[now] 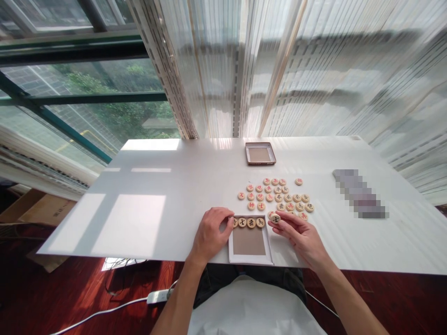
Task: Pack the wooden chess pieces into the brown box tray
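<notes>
With my right hand (307,239), I pinch a black-marked disc (275,218) just beside the open box (249,244); a light rim grip suits it. I hold my left hand (210,236) half curled at the box's far-left corner; whether it grips anything, I cannot tell. I should avoid nudging the four discs in a row (251,223) inside.

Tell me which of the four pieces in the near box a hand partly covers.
The leftmost piece, by the near box's left wall: the left hand overlaps it, while the other three pieces show whole faces.
</notes>
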Action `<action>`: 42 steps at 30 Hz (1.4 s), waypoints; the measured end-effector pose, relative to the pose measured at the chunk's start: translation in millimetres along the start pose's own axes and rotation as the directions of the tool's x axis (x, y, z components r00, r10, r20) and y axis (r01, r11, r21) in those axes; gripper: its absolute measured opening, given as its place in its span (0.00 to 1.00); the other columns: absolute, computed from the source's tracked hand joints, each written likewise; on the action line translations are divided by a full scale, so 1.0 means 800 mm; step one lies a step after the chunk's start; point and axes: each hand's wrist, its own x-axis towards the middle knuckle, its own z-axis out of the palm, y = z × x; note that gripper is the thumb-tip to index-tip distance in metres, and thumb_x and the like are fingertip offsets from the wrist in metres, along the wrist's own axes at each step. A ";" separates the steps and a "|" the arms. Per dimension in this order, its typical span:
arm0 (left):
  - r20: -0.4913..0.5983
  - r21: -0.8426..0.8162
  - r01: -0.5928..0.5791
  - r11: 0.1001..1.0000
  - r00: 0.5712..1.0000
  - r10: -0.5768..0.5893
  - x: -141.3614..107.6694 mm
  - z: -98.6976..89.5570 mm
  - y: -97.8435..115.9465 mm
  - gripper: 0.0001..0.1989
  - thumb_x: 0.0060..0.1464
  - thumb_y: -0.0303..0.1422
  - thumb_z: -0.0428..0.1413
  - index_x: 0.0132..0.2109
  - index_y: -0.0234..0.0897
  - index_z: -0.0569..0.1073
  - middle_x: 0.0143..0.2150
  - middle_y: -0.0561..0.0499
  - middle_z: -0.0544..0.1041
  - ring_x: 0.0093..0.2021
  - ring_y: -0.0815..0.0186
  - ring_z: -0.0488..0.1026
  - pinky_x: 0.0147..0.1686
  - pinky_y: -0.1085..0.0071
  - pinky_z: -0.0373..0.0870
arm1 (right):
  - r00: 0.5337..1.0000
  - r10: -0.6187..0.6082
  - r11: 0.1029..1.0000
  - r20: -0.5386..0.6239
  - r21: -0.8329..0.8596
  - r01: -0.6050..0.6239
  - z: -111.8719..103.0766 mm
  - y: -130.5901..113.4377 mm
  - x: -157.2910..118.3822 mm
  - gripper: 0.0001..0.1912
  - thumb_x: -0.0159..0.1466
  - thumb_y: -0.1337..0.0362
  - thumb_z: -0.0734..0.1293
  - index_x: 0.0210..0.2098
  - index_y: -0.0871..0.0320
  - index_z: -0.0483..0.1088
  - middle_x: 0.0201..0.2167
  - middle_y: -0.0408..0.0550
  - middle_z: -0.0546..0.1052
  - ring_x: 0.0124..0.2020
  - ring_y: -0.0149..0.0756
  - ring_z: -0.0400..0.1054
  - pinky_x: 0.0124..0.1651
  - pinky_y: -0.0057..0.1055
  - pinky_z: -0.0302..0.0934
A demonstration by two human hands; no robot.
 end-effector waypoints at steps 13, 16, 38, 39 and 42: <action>-0.008 0.001 -0.007 1.000 1.000 0.007 0.000 0.000 0.000 0.09 0.63 0.28 0.54 0.47 0.42 0.75 0.46 0.49 0.79 0.49 0.59 0.74 0.52 0.58 0.70 | 0.999 -0.043 0.996 -0.010 -0.077 0.042 0.004 -0.002 0.001 0.22 0.55 0.56 0.79 0.47 0.54 0.78 0.39 0.49 0.83 0.45 0.47 0.79 0.54 0.45 0.72; 0.001 -0.001 -0.004 1.000 1.000 0.004 0.000 0.000 0.000 0.09 0.63 0.27 0.54 0.48 0.42 0.75 0.47 0.49 0.79 0.50 0.59 0.74 0.52 0.58 0.70 | 0.999 -0.040 0.993 0.007 -0.108 0.041 0.006 -0.004 0.000 0.23 0.54 0.54 0.79 0.47 0.53 0.77 0.39 0.48 0.83 0.46 0.47 0.78 0.54 0.44 0.72; 0.011 -0.034 0.021 0.999 1.000 -0.020 -0.001 -0.008 -0.001 0.09 0.64 0.31 0.54 0.50 0.42 0.75 0.47 0.49 0.79 0.50 0.60 0.74 0.53 0.58 0.72 | 0.988 -0.127 0.950 0.083 -0.275 0.145 0.013 -0.012 -0.002 0.17 0.54 0.54 0.78 0.37 0.52 0.73 0.33 0.43 0.74 0.32 0.33 0.70 0.35 0.28 0.70; 0.028 -0.028 0.025 0.999 0.999 -0.024 -0.002 -0.010 -0.001 0.09 0.64 0.31 0.54 0.51 0.43 0.74 0.48 0.49 0.79 0.50 0.59 0.74 0.53 0.58 0.72 | 0.989 -0.124 0.951 0.084 -0.275 0.142 0.013 -0.012 -0.003 0.16 0.54 0.54 0.78 0.37 0.52 0.73 0.34 0.43 0.75 0.33 0.34 0.71 0.36 0.29 0.71; 0.042 -0.012 0.040 0.999 0.998 -0.040 -0.009 -0.014 -0.001 0.11 0.64 0.32 0.55 0.53 0.43 0.73 0.50 0.48 0.78 0.51 0.59 0.74 0.53 0.57 0.72 | 0.990 -0.112 0.954 0.082 -0.269 0.130 0.014 -0.014 -0.003 0.16 0.55 0.53 0.78 0.36 0.52 0.73 0.34 0.44 0.75 0.33 0.36 0.71 0.38 0.33 0.73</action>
